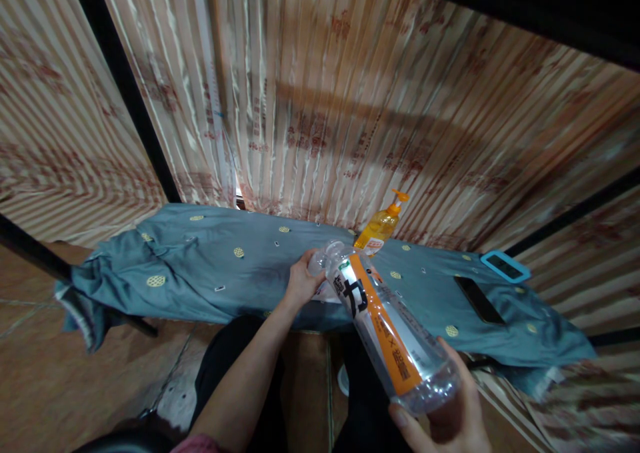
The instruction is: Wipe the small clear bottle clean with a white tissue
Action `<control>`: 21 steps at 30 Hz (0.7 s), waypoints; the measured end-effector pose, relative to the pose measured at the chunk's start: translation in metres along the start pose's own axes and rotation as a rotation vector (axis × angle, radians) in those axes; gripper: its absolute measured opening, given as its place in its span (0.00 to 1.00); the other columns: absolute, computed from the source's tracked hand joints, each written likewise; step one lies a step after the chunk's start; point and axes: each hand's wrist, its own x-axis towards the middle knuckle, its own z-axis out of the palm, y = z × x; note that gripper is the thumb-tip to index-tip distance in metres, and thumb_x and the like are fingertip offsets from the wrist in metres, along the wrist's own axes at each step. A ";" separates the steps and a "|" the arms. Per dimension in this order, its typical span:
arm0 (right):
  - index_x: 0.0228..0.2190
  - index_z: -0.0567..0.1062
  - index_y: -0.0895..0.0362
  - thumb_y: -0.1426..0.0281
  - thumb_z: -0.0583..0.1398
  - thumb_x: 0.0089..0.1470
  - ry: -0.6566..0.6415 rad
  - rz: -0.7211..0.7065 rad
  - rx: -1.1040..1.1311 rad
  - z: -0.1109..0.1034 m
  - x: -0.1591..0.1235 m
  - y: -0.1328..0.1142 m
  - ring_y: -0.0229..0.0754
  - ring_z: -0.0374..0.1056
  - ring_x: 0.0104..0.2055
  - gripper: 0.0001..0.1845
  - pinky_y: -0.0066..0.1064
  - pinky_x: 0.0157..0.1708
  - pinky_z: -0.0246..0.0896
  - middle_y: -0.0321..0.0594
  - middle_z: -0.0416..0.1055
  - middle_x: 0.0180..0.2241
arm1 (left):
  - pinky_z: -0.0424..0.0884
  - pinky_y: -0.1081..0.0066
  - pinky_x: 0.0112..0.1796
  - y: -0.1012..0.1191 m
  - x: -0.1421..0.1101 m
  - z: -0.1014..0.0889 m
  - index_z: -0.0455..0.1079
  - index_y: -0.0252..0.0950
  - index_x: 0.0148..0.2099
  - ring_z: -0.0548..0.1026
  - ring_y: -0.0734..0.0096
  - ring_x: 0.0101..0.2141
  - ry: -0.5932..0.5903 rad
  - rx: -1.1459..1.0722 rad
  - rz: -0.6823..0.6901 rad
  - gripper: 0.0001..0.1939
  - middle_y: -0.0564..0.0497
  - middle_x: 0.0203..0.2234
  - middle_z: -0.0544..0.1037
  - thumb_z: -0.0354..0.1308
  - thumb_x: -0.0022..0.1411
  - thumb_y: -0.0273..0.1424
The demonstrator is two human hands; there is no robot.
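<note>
My right hand (455, 410) is wrapped round the base of a large clear plastic bottle (383, 326) with an orange and white label. The bottle leans up and to the left over the front of the cloth. Its neck end meets a small clear object (317, 262) pinched in my left hand (303, 285); whether that is a cup or a small bottle I cannot make out. Just behind the large bottle stands a pump bottle (379, 228) of yellow liquid with an orange pump head. Part of a pale item shows beneath the bottle's neck.
A grey-blue cloth with yellow pineapple prints (265, 266) covers the low narrow table. On its right lie a black phone (479, 300) and a blue-framed digital timer or clock (505, 266). Striped curtains (320, 106) hang behind, with black metal poles (125, 86) at the sides.
</note>
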 end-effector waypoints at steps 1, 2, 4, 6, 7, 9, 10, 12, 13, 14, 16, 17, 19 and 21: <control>0.64 0.61 0.57 0.54 0.71 0.39 0.003 -0.001 -0.009 0.000 0.000 -0.001 0.66 0.70 0.58 0.54 0.52 0.56 0.65 0.57 0.70 0.58 | 0.75 0.66 0.46 0.000 0.000 0.000 0.76 0.33 0.49 0.81 0.58 0.42 -0.001 0.002 0.000 0.22 0.47 0.41 0.84 0.68 0.50 0.29; 0.64 0.61 0.57 0.54 0.71 0.40 0.006 0.000 -0.016 0.000 0.000 -0.001 0.66 0.71 0.57 0.53 0.51 0.55 0.65 0.57 0.71 0.57 | 0.75 0.66 0.45 0.000 0.000 0.000 0.76 0.33 0.49 0.81 0.59 0.42 -0.001 0.004 0.000 0.21 0.47 0.40 0.84 0.67 0.50 0.29; 0.64 0.61 0.57 0.54 0.71 0.40 0.006 0.004 -0.022 0.000 0.000 -0.001 0.65 0.71 0.57 0.53 0.51 0.55 0.65 0.57 0.70 0.58 | 0.75 0.67 0.45 0.001 -0.001 0.000 0.76 0.33 0.49 0.81 0.59 0.41 -0.002 0.008 0.001 0.21 0.47 0.40 0.84 0.66 0.51 0.29; 0.64 0.60 0.57 0.53 0.71 0.40 0.003 0.008 -0.025 -0.001 0.000 -0.001 0.66 0.70 0.58 0.54 0.51 0.55 0.64 0.57 0.69 0.58 | 0.75 0.67 0.45 0.001 -0.001 0.000 0.76 0.34 0.49 0.81 0.60 0.41 -0.004 0.017 0.001 0.21 0.48 0.39 0.84 0.67 0.51 0.29; 0.64 0.60 0.58 0.53 0.71 0.40 0.003 0.007 -0.027 -0.001 0.000 -0.001 0.65 0.70 0.58 0.54 0.50 0.55 0.64 0.57 0.69 0.58 | 0.75 0.67 0.45 0.000 -0.001 0.000 0.76 0.34 0.49 0.81 0.60 0.41 -0.003 0.023 0.001 0.21 0.48 0.39 0.84 0.67 0.50 0.29; 0.64 0.60 0.57 0.52 0.71 0.40 -0.003 0.006 -0.023 -0.001 0.000 0.000 0.64 0.70 0.58 0.54 0.49 0.55 0.65 0.57 0.69 0.58 | 0.75 0.67 0.45 0.000 -0.001 0.000 0.75 0.33 0.49 0.81 0.59 0.41 0.003 0.028 0.001 0.21 0.47 0.40 0.84 0.67 0.50 0.29; 0.64 0.59 0.57 0.52 0.71 0.41 -0.011 0.008 -0.016 -0.001 0.000 0.000 0.63 0.70 0.58 0.55 0.48 0.55 0.64 0.56 0.69 0.58 | 0.75 0.66 0.45 0.000 0.000 0.000 0.75 0.33 0.49 0.81 0.59 0.41 0.003 0.027 0.001 0.22 0.47 0.40 0.84 0.67 0.50 0.29; 0.65 0.58 0.56 0.50 0.71 0.41 -0.026 0.012 -0.005 -0.001 0.000 0.000 0.63 0.69 0.59 0.56 0.48 0.57 0.63 0.56 0.68 0.59 | 0.75 0.66 0.45 -0.001 0.000 0.000 0.75 0.33 0.49 0.81 0.58 0.42 -0.001 0.021 0.004 0.22 0.47 0.40 0.84 0.67 0.50 0.30; 0.65 0.57 0.56 0.49 0.71 0.42 -0.031 0.014 -0.001 -0.001 0.000 0.000 0.63 0.68 0.59 0.56 0.49 0.57 0.62 0.56 0.67 0.60 | 0.75 0.66 0.45 -0.001 0.000 0.000 0.75 0.33 0.49 0.81 0.58 0.41 -0.005 0.019 0.007 0.22 0.47 0.40 0.84 0.67 0.50 0.30; 0.66 0.57 0.56 0.49 0.71 0.42 -0.033 0.017 0.002 -0.001 0.000 0.000 0.64 0.67 0.60 0.57 0.49 0.58 0.61 0.57 0.66 0.61 | 0.75 0.65 0.45 -0.001 0.000 0.000 0.75 0.33 0.49 0.81 0.58 0.41 -0.006 0.019 0.009 0.22 0.47 0.40 0.84 0.67 0.50 0.31; 0.66 0.56 0.56 0.48 0.71 0.41 -0.030 0.022 0.006 0.000 -0.001 0.000 0.65 0.66 0.61 0.58 0.51 0.59 0.60 0.58 0.64 0.62 | 0.75 0.65 0.45 -0.002 0.000 0.000 0.75 0.34 0.49 0.81 0.58 0.41 -0.004 0.021 0.012 0.22 0.48 0.39 0.84 0.68 0.50 0.32; 0.66 0.56 0.56 0.49 0.71 0.41 -0.027 0.026 0.006 0.000 0.000 0.001 0.65 0.66 0.60 0.58 0.51 0.58 0.61 0.58 0.64 0.62 | 0.76 0.65 0.45 -0.002 -0.001 0.000 0.75 0.34 0.49 0.81 0.58 0.41 -0.003 0.023 0.011 0.22 0.48 0.40 0.84 0.68 0.50 0.32; 0.66 0.57 0.55 0.49 0.71 0.41 -0.015 0.032 -0.002 -0.001 0.000 0.001 0.65 0.68 0.59 0.57 0.50 0.56 0.63 0.58 0.65 0.61 | 0.76 0.64 0.46 -0.002 -0.001 0.000 0.75 0.33 0.49 0.81 0.57 0.41 -0.006 0.024 0.009 0.22 0.47 0.40 0.84 0.68 0.50 0.32; 0.65 0.59 0.56 0.50 0.71 0.40 -0.005 0.025 -0.006 -0.001 0.000 0.001 0.65 0.69 0.57 0.56 0.49 0.54 0.65 0.57 0.67 0.60 | 0.76 0.64 0.46 -0.002 -0.001 0.000 0.75 0.33 0.50 0.81 0.57 0.42 -0.010 0.024 0.007 0.23 0.47 0.41 0.84 0.67 0.51 0.32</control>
